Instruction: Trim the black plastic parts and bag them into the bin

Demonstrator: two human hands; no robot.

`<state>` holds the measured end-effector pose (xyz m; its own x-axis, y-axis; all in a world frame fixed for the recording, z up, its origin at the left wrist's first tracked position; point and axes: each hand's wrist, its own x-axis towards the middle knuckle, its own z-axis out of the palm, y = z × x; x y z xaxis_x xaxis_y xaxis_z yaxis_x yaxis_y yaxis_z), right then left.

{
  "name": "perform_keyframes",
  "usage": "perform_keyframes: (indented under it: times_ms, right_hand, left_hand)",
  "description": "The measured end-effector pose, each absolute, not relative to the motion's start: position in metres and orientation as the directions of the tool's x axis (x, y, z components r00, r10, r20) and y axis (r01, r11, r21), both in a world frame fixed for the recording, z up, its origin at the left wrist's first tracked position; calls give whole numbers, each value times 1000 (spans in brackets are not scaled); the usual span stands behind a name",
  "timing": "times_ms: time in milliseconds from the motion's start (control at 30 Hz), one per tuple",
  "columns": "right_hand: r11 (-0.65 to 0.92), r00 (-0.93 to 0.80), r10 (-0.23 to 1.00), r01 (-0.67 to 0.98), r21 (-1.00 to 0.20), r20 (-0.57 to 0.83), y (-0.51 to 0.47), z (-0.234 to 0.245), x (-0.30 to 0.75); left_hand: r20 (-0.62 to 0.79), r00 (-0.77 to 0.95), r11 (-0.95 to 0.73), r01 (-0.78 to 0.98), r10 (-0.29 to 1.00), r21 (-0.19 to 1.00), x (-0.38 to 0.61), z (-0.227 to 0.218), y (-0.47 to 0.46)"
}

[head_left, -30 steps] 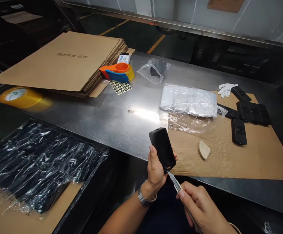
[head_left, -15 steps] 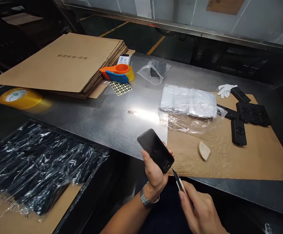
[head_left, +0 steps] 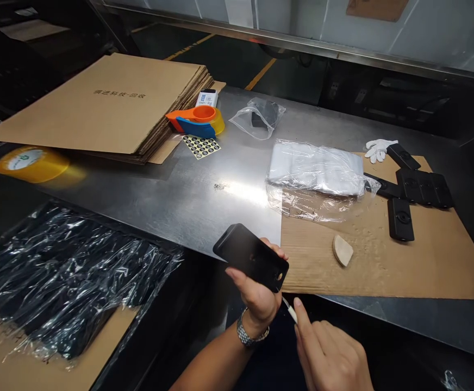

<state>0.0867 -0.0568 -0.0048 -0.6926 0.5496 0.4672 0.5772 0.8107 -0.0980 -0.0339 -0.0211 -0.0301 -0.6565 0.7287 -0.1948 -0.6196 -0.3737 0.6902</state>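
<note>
Grasped in the left hand [head_left: 258, 297], between thumb and fingers: black case [head_left: 250, 258], at the near edge of the bench [head_left: 172, 195], beside the near-left corner of the cardboard sheet [head_left: 424, 260]. Gripped in the right hand [head_left: 330, 347], with forefinger extended forward: knife [head_left: 291, 313], with tip just below the case's holed end and close to the left palm; impossible to confirm contact. Brace the case firmly. Work with short, light strokes. Angle the blade away from the left palm.
</note>
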Motion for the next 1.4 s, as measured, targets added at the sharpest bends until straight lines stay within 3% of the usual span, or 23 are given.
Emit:
perform_keyframes:
  times_ms: [367,567,733,833,900,967,1033,1400]
  right_hand:
    - [821,-720,532,568,-62,446,-57,-5,89]
    - [805,-765,500,584,110,406,-59,-6,93]
    - [734,-747,574,651,193,335,-49,-5,102]
    - [668,-664,659,733,130,353,-38,-8,110]
    - [669,-631,701,744,2,331,-32,-10,115]
    - [702,-645,701,700,-132,305,-30,-10,119]
    - [735,-678,675,651,-188,290,-31,-9,120]
    - [784,-741,608,616,-72,285,-34,1,118]
  left_hand:
    - [-138,-685,-394,-558,715,730,-35,-29,-24]
    - [-177,-680,-354,-565,712,745,-34,-31,-26]
    - [-269,-702,-286,-565,660,774,-37,-27,-26]
    - [-392,-645,-243,-672,656,700,-43,-22,-24]
    - [-508,-521,-156,-787,687,596,-48,-20,-23]
    - [-573,-394,-73,-862,719,501,-50,-17,-23]
    - [-574,-333,-39,-886,748,462,-52,-15,-23]
    - [-465,-346,-69,-855,815,514,-47,-14,-24]
